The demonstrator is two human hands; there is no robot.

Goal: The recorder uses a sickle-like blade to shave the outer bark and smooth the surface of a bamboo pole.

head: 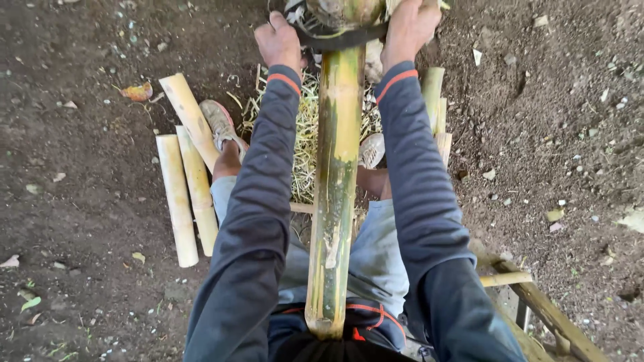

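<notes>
Bare dirt ground (87, 201) — both hands on bamboo pole (333, 181)

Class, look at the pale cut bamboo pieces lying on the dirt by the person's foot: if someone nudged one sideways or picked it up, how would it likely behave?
The bamboo pieces are round and smooth-sided, so one would probably roll if nudged across its length, though the rough dirt might stop it soon. They look straight and woody, so likely stiff when lifted. If hollow, as bamboo usually is, fairly light for their size.

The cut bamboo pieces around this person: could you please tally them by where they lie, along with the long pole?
Long green-yellow bamboo pole between the arms: 1
Pale cut bamboo lengths on the soil by the left leg: 3
Cut bamboo lengths by the right arm: about 3, partly hidden
Total: about 7
</notes>
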